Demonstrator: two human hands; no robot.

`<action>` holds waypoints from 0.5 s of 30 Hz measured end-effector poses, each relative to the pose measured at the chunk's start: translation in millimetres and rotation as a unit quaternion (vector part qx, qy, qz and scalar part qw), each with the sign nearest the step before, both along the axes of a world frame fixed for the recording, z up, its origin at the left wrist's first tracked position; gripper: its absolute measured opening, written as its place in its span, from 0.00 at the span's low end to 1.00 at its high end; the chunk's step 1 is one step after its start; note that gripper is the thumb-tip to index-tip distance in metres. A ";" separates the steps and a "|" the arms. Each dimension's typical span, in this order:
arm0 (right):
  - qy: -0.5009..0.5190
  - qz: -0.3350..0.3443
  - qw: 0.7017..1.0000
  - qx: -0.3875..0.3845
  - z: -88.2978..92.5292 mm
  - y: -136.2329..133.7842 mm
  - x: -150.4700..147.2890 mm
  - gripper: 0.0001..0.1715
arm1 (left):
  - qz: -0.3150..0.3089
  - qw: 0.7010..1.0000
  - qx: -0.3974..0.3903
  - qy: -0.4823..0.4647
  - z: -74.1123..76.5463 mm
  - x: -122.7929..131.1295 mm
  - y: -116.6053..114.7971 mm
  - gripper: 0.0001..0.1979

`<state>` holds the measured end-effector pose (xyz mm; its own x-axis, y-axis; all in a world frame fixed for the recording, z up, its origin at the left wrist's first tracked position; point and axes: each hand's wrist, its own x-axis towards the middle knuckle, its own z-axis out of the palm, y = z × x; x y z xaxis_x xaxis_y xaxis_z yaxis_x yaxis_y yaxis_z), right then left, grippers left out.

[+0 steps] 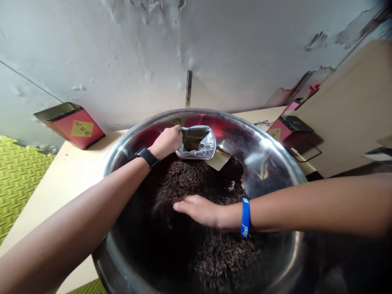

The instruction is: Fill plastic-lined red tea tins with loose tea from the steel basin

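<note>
A big steel basin (128, 141) on a pale table holds a heap of dark loose tea leaves (214, 253). My left hand (167, 141), with a black watch on its wrist, is closed on the rim of a clear plastic bag (199, 143) held open at the far side of the heap. A gold foil pouch (219, 160) pokes out beneath the bag. My right hand (197, 209), a blue band on its wrist, lies palm down on the leaves with fingers together and stretched toward the bag.
A red and gold tea tin (72, 124) stands tilted at the table's back left by the peeling wall. More red tins (289, 126) and a large cardboard box (352, 110) stand at the right. Green foam matting (18, 175) covers the floor on the left.
</note>
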<state>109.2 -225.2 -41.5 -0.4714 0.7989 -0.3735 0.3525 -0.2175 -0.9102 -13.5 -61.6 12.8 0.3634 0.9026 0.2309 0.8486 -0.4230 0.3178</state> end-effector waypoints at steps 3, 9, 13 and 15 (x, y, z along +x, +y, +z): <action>-0.048 0.026 0.997 0.059 3.7 11.0 9.3 0.22 | -0.007 1.000 -0.004 0.003 2.2 -0.5 -2.3 0.15; -0.354 -0.030 0.935 -0.005 -5.6 68.4 122.7 0.12 | -0.026 1.000 -0.009 -0.012 3.1 -3.2 3.8 0.14; -0.409 -0.031 0.911 0.031 -10.6 61.0 161.6 0.06 | -0.032 0.999 -0.019 -0.019 3.2 -3.5 6.4 0.14; -0.413 -0.030 0.906 0.086 -21.9 46.7 161.6 0.15 | -0.030 0.999 -0.022 -0.020 3.0 -3.4 6.3 0.14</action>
